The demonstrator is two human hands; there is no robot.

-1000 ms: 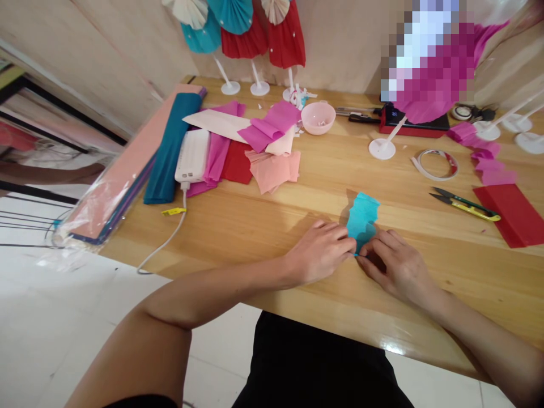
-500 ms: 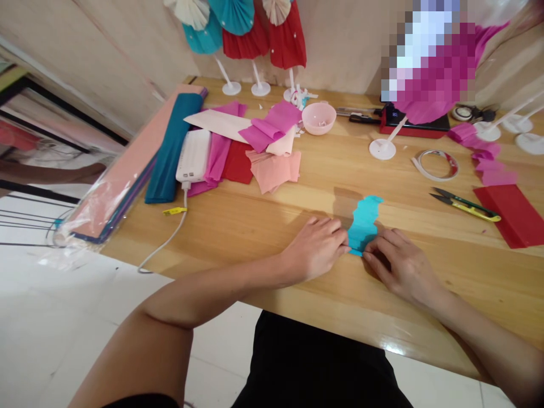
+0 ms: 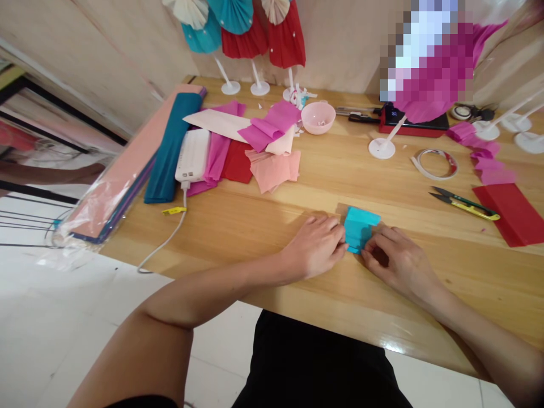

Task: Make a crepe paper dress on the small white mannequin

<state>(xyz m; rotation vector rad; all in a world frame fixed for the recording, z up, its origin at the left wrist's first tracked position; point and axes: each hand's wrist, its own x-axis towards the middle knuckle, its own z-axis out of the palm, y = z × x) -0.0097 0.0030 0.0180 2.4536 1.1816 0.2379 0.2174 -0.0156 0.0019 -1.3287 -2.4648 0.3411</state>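
A small strip of turquoise crepe paper lies on the wooden table between my two hands. At its near left edge, my left hand is closed, with thumb and fingers pinching the paper. My right hand pinches the near right corner, its fingers curled. Crosswise fold lines show near the strip's front edge. My fingertips cover both side edges.
Thread snips and a folded red paper lie to the right, by a coil of tape. A pink bowl, paper scraps and a white power bank sit farther back. White stands hold paper dresses.
The turquoise strip looks shorter and flatter, its far end now nearer my hands and less wavy. Both hands stay in nearly the same place, still pinching it.
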